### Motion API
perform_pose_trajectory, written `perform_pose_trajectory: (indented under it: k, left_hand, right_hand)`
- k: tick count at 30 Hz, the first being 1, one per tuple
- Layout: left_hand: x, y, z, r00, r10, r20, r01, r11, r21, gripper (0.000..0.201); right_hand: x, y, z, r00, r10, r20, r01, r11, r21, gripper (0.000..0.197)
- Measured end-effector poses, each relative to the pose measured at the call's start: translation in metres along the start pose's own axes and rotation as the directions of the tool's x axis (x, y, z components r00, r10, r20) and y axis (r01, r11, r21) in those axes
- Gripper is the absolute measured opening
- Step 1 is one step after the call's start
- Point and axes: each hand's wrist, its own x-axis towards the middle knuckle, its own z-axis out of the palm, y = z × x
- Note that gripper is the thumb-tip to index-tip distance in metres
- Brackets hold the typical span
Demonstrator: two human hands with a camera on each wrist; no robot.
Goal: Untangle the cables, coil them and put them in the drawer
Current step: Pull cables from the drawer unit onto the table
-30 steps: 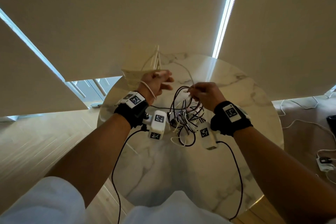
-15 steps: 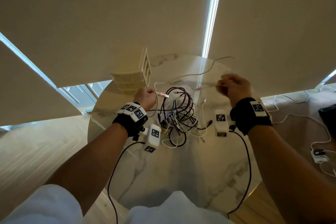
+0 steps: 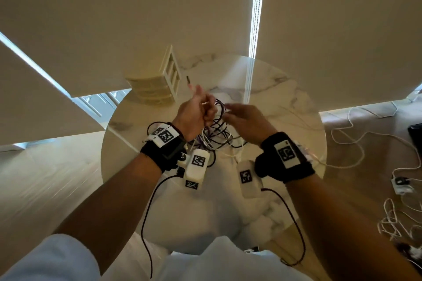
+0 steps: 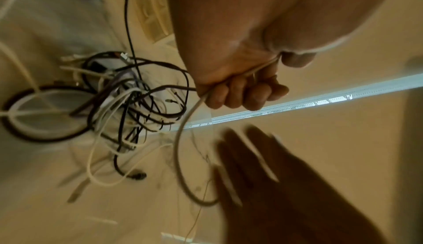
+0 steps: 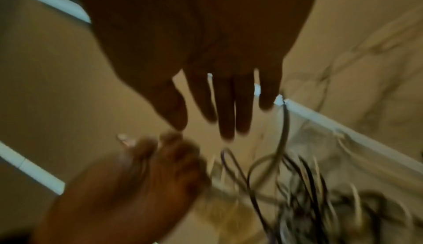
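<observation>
Your round marble table (image 3: pixel 274 89) fills the centre of the head view. At its upper left edge stands a cream drawer unit (image 3: pixel 157 85); its drawers look pushed in, contents not visible.

At mid-table, between your wrists, sits the tangle of cables (image 3: pixel 217 134): dark purple-black loops knotted through thin white leads, several plugs poking out loose. In the left wrist view the same heap lies left of centre, black over white, with one black plug end trailing below it.

Your left hand (image 3: pixel 194 112) is raised above the heap, fingers curled round one pale grey cable (image 4: pixel 183 139), which curves down out of the fist in a long loop.

Your right hand (image 3: pixel 246 118), just right of the left, holds nothing: fingers straight and slightly spread, blurred, tips close to the left fist.
</observation>
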Motion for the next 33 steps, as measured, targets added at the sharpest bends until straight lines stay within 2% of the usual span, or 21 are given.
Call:
perform_pose_trajectory:
  k: [1, 2, 4, 7, 11, 13, 15, 17, 19, 21, 22, 24, 26, 28, 30, 33]
  left_hand:
    - [-0.005, -0.001, 0.003, 1.0, -0.005, 0.017, 0.006, 0.999, -0.052, 0.06]
    - [-0.009, -0.001, 0.003, 1.0, -0.009, 0.015, 0.01, 0.995, -0.097, 0.062]
    - [-0.017, -0.003, -0.005, 0.999, -0.009, -0.041, 0.003, 0.986, -0.166, 0.063]
    - [-0.029, -0.009, -0.031, 0.986, -0.031, -0.166, -0.021, 0.953, -0.303, 0.062]
    - [-0.044, -0.001, -0.073, 0.957, -0.025, -0.288, -0.118, 0.875, -0.47, 0.056]
    - [-0.048, 0.011, -0.095, 0.947, 0.011, -0.321, -0.163, 0.878, -0.45, 0.053]
    - [-0.051, 0.018, -0.109, 0.932, 0.025, -0.362, -0.175, 0.905, -0.389, 0.045]
    - [-0.05, 0.016, -0.108, 0.922, 0.008, -0.388, -0.16, 0.918, -0.362, 0.038]
    - [-0.044, 0.007, -0.094, 0.897, -0.017, -0.441, -0.169, 0.91, -0.379, 0.038]
    - [-0.034, -0.001, -0.074, 0.895, -0.024, -0.445, -0.161, 0.913, -0.374, 0.042]
    - [-0.025, -0.004, -0.054, 0.919, -0.036, -0.392, -0.119, 0.924, -0.362, 0.044]
    - [-0.018, -0.007, -0.028, 0.952, -0.033, -0.305, -0.07, 0.944, -0.321, 0.046]
    - [-0.013, -0.006, -0.013, 0.97, 0.002, -0.242, -0.067, 0.963, -0.262, 0.042]
    - [-0.007, -0.007, -0.002, 0.981, 0.042, -0.19, -0.078, 0.979, -0.186, 0.035]
    - [0.001, -0.009, 0.009, 0.99, 0.055, -0.132, -0.069, 0.991, -0.11, 0.032]
    - [0.009, -0.015, 0.012, 0.993, 0.031, -0.115, -0.043, 0.994, -0.104, 0.032]
  right_hand:
    - [-0.003, 0.002, 0.015, 0.981, -0.015, 0.191, 0.03, 0.997, -0.073, 0.024]
    - [-0.004, 0.007, 0.028, 0.953, -0.023, 0.301, 0.06, 0.992, -0.113, 0.017]
    - [-0.009, 0.011, 0.044, 0.933, -0.038, 0.357, 0.087, 0.989, -0.122, 0.027]
    - [-0.006, 0.016, 0.055, 0.919, -0.004, 0.395, 0.01, 1.0, -0.013, 0.028]
    - [-0.003, 0.037, 0.063, 0.849, 0.123, 0.513, 0.028, 0.961, -0.277, 0.025]
    - [0.0, 0.052, 0.056, 0.843, 0.193, 0.502, 0.005, 0.931, -0.365, 0.025]
    - [0.005, 0.069, 0.042, 0.883, 0.243, 0.402, -0.023, 0.877, -0.48, 0.028]
    - [0.01, 0.085, 0.028, 0.937, 0.288, 0.196, -0.144, 0.832, -0.536, 0.027]
    - [0.013, 0.094, 0.019, 0.945, 0.325, -0.035, -0.296, 0.807, -0.51, 0.024]
    - [0.013, 0.105, 0.01, 0.909, 0.355, -0.217, -0.416, 0.788, -0.454, 0.024]
    - [0.007, 0.113, -0.003, 0.871, 0.391, -0.299, -0.487, 0.769, -0.414, 0.025]
    - [0.002, 0.126, -0.018, 0.807, 0.451, -0.381, -0.579, 0.73, -0.363, 0.025]
    - [-0.002, 0.133, -0.025, 0.771, 0.508, -0.384, -0.629, 0.698, -0.342, 0.026]
    - [-0.005, 0.138, -0.029, 0.768, 0.551, -0.325, -0.639, 0.682, -0.355, 0.028]
    - [-0.009, 0.141, -0.033, 0.803, 0.553, -0.222, -0.594, 0.712, -0.374, 0.029]
    - [-0.01, 0.127, -0.024, 0.903, 0.43, 0.012, -0.415, 0.879, -0.233, 0.027]
